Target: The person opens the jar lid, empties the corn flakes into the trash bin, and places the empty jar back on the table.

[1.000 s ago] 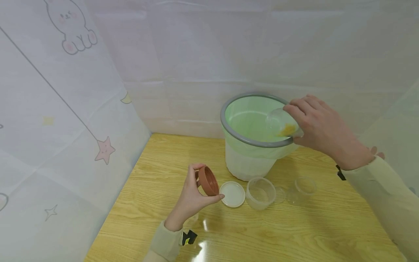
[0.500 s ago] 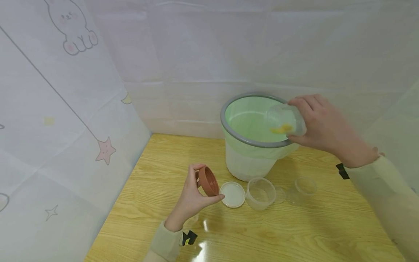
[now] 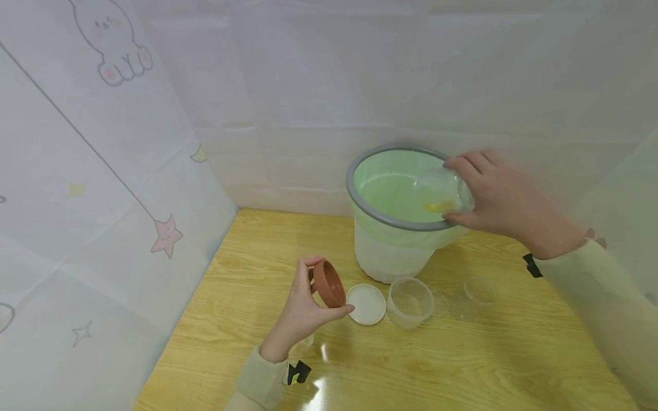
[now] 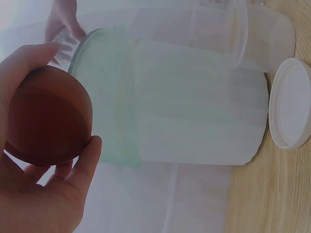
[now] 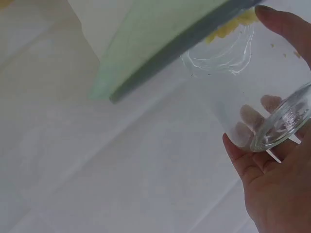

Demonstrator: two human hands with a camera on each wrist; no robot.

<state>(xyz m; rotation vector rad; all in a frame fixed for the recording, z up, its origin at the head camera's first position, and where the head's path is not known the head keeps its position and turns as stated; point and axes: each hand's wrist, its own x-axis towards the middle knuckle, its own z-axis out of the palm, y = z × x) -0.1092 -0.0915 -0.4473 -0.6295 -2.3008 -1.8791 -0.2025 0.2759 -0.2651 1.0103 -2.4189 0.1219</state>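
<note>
In the head view my right hand [image 3: 501,197] grips a clear glass jar [image 3: 452,185] tipped on its side, its mouth over the inside of a bin. Yellow pieces [image 3: 437,206] lie in the jar towards its mouth; the right wrist view shows yellow bits [image 5: 233,28] partly behind the bin's grey rim [image 5: 175,48], and a few crumbs on the glass. My left hand [image 3: 298,319] holds a reddish-brown round lid [image 3: 329,283] on edge between thumb and fingers, above the table and left of the bin. The white bin [image 3: 390,254] wears a pale green liner folded over its rim.
In front of the bin, a white lid [image 3: 366,305] lies flat beside a clear plastic tub [image 3: 409,302]. Right of the tub are a small clear disc [image 3: 440,306] and another clear container [image 3: 480,292]. Patterned sheets [image 3: 308,85] hang behind the wooden table [image 3: 252,268].
My right hand and the jar shift slightly right, then back left. The yellow pieces slide towards the jar's mouth. The left hand with the brown lid stays almost still.
</note>
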